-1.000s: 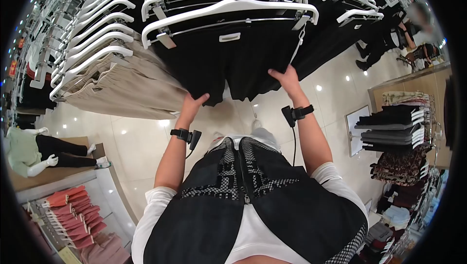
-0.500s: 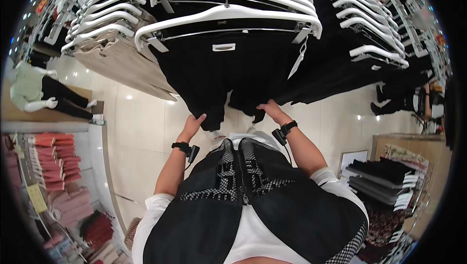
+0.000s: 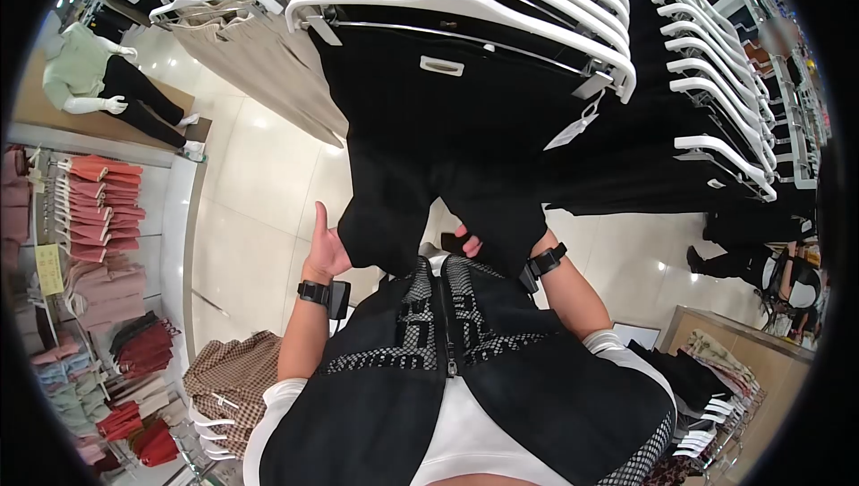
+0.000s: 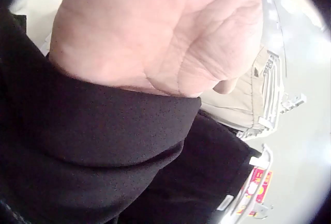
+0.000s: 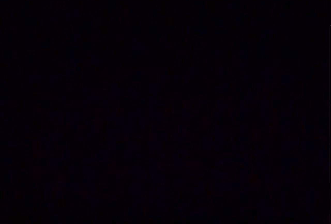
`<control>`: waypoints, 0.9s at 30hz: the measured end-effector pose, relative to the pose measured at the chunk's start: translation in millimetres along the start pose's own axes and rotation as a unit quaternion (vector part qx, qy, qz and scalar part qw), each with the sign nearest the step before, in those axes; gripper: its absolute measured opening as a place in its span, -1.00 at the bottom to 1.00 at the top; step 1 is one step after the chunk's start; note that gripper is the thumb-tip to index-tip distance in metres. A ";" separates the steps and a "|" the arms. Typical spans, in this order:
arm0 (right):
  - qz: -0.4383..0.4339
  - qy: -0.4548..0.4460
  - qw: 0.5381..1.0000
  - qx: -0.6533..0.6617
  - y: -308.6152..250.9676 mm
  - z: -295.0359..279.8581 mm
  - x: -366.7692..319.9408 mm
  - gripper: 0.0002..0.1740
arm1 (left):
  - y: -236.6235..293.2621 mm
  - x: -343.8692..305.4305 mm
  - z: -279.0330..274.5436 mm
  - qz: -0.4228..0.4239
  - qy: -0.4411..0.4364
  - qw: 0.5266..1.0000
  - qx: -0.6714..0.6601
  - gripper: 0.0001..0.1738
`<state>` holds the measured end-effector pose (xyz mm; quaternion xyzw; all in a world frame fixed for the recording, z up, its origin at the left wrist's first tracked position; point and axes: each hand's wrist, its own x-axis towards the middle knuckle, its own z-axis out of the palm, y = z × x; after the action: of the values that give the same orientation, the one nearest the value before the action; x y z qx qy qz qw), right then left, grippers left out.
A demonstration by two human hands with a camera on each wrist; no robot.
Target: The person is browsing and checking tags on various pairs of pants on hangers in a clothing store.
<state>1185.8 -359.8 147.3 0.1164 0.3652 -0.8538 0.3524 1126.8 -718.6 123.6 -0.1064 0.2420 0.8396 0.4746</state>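
Black trousers (image 3: 394,128) hang by clips from a white hanger (image 3: 456,4) in front of the person, a white tag (image 3: 573,132) dangling at their right side. The left hand (image 3: 329,251) is at the lower edge of the left trouser leg, thumb straight up and apart from the cloth, fingers hidden behind it. In the left wrist view the palm (image 4: 155,33) lies against the black cloth (image 4: 103,136). Behind the right leg is the right hand (image 3: 468,241), mostly covered, a few bent fingertips showing between the legs. The right wrist view is black.
Beige trousers (image 3: 259,65) on hangers are at the left, and more black trousers (image 3: 617,173) at the right. A mannequin (image 3: 85,74) stands on a low platform at the left. Checked clothing (image 3: 234,379) hangs near the left elbow. Another person (image 3: 778,276) is at the right.
The trousers and hanger appear nearer the person. The left hand has gone from pinching the leg to a spread thumb. The right hand has moved behind the right leg. The view has turned.
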 end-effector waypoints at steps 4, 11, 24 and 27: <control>-0.056 -0.023 0.996 -0.064 -19.5 29.8 -8.1 -0.56 | 21.2 -8.9 38.3 0.074 -0.092 0.993 -0.029 0.23; -0.032 0.042 0.990 -0.127 33.0 -54.7 27.3 -0.70 | 39.0 12.0 -15.2 -0.052 0.042 0.983 0.169 -0.10; -0.238 0.301 0.680 -0.625 17.8 89.2 61.6 -0.32 | 134.4 13.5 -92.2 -0.125 0.031 0.943 0.308 -0.50; -0.181 0.323 0.438 -0.819 23.2 122.8 73.6 -0.24 | 139.5 6.3 -98.1 -0.163 -0.059 0.917 0.360 -0.52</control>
<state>1155.5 -495.6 187.8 -0.0277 0.9942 -0.1014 -0.0230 1000.1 -823.9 79.2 0.0833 0.4790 0.6111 0.6246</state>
